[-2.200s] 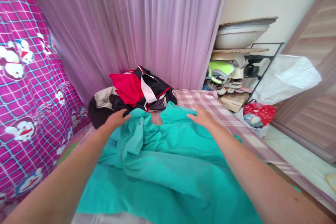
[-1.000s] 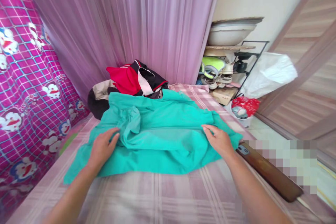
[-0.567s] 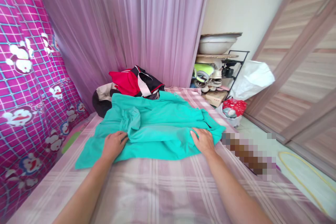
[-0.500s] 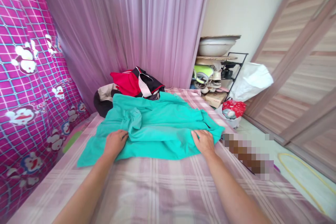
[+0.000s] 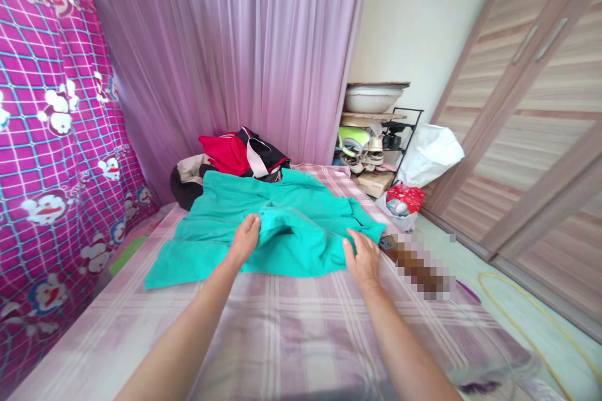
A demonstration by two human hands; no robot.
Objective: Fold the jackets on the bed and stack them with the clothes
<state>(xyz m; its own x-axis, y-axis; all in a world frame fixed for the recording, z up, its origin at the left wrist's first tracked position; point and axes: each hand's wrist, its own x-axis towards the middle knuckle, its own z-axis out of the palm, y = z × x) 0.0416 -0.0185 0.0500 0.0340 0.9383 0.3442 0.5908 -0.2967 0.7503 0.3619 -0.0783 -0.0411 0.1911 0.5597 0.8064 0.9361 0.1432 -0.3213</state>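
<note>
A teal garment [image 5: 211, 213] lies spread and partly wrinkled on the plaid bed cover [image 5: 282, 326]. My left hand [image 5: 246, 237] is closed on the cloth near its middle, where a fold stands up and bulges to the right. My right hand [image 5: 362, 254] is by the garment's right part, fingers apart and slightly curled, with nothing gripped in them. The fingertips of that hand are at or just over the cloth.
Behind the garment lie a red and black garment [image 5: 226, 153] and a dark and beige item [image 5: 185, 191]. A shoe rack [image 5: 407, 138], white bag [image 5: 430, 153] and wardrobe [image 5: 527, 138] stand right. Purple curtain [image 5: 226, 62] hangs behind.
My left hand has moved right and slightly up, raising a fold of the teal cloth. My right hand's fingers have spread. The view has shifted slightly.
</note>
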